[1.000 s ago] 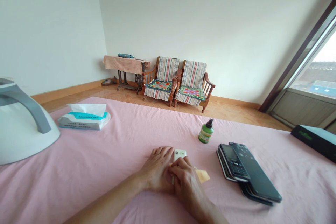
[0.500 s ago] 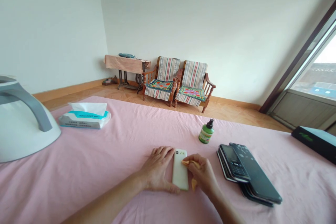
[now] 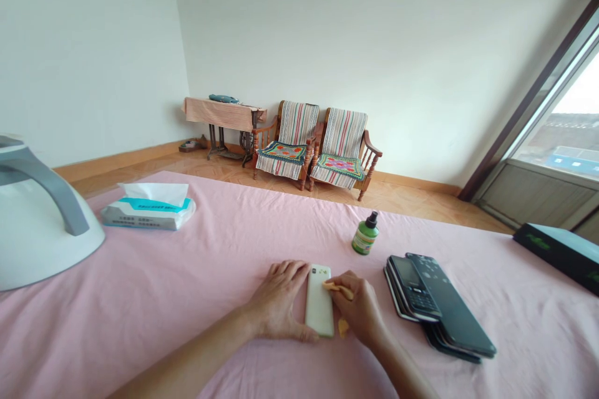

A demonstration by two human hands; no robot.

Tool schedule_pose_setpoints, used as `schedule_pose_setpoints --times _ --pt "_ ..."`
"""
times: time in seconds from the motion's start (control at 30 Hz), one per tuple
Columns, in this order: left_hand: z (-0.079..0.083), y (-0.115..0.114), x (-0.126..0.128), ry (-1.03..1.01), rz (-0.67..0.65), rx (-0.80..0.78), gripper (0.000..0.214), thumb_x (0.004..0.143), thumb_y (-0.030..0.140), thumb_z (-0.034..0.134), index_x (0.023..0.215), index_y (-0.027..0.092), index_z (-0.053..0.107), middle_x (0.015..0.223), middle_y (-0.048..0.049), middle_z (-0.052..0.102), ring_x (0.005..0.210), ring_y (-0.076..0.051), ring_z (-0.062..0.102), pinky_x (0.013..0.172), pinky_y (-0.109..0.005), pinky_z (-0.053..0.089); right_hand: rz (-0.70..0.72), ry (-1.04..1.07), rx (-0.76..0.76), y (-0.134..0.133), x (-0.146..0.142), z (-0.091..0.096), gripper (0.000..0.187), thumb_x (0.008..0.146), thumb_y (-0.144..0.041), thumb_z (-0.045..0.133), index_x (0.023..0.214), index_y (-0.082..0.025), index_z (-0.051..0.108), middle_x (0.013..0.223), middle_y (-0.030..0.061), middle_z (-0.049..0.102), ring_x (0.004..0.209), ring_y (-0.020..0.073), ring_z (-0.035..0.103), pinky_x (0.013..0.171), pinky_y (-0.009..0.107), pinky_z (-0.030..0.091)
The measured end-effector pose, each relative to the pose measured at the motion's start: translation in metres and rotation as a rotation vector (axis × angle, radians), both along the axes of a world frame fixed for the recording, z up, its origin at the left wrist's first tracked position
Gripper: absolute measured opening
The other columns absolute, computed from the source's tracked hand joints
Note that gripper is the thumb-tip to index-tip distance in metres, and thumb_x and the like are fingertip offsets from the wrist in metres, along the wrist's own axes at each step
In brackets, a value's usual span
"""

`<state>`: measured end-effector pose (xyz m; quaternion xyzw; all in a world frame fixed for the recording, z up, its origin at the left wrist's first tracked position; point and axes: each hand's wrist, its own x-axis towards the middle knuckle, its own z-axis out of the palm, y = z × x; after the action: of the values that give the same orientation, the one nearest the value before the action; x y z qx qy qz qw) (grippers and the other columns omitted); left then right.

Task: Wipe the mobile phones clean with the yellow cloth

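Observation:
A white phone (image 3: 319, 308) lies back up on the pink cloth, its camera end pointing away from me. My left hand (image 3: 279, 305) steadies it, fingertips by the upper left edge and thumb along the bottom edge. Between the fingers of my right hand (image 3: 358, 305) is a bunched orange-yellow cloth (image 3: 342, 290), pressed on the upper right part of the phone's back. One end of this cloth hangs out below the hand. Just beyond, a green spray bottle (image 3: 365, 235) with a black top stands upright.
Right of my hands are stacked phones, a keypad phone (image 3: 416, 292) and a large dark phone (image 3: 456, 308) on top. A tissue pack (image 3: 148, 207) and a white-grey kettle (image 3: 47, 218) stand left. A black box (image 3: 556, 255) sits far right on the pink tablecloth (image 3: 224, 243).
My right hand, with the cloth, shifts only slightly over the phone's back. The left hand keeps its hold. The whole view drifts a little to the left.

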<state>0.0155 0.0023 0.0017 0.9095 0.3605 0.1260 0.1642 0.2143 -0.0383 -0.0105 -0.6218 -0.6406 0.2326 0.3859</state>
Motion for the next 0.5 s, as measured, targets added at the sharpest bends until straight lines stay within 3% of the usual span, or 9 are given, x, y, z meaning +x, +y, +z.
schedule_pose_setpoints --times 0.1,0.2,0.37,0.5 --pt "-0.001 0.0 0.0 0.002 -0.001 0.001 0.105 0.055 0.074 0.064 0.14 0.019 0.033 0.141 -0.016 0.039 0.127 -0.038 0.035 0.106 -0.052 0.023 0.002 0.002 0.024 0.002 -0.001 -0.002 0.024 0.08 -0.019 0.051 0.082 -0.018 0.074 0.078 0.0055 0.064 0.073 0.0165 0.061 0.067 0.025 0.044" --pt "-0.002 0.0 0.0 -0.018 0.0 0.011 0.106 0.054 0.073 0.065 0.139 0.019 0.033 0.14 -0.0159 0.041 0.126 -0.037 0.036 0.106 -0.052 0.024 0.059 0.015 0.016 -0.005 0.001 0.002 0.02 0.074 -0.013 0.054 0.074 -0.017 0.074 0.073 0.0037 0.062 0.07 0.0151 0.061 0.065 0.024 0.045" --pt "-0.001 -0.001 -0.001 -0.02 0.003 0.0 0.105 0.053 0.072 0.067 0.138 0.019 0.035 0.139 -0.016 0.041 0.126 -0.037 0.036 0.105 -0.051 0.025 0.22 0.248 -0.199 -0.017 0.002 0.009 0.013 0.069 -0.017 0.058 0.07 -0.016 0.07 0.08 0.001 0.055 0.055 0.0107 0.059 0.045 0.02 0.044" --pt "-0.001 0.0 0.0 -0.036 0.007 0.002 0.102 0.056 0.072 0.066 0.138 0.021 0.033 0.139 -0.0145 0.042 0.125 -0.037 0.037 0.105 -0.051 0.025 0.156 0.139 -0.059 -0.015 -0.001 0.009 0.021 0.071 -0.013 0.053 0.071 -0.018 0.073 0.077 0.0008 0.053 0.066 0.0117 0.059 0.055 0.02 0.046"
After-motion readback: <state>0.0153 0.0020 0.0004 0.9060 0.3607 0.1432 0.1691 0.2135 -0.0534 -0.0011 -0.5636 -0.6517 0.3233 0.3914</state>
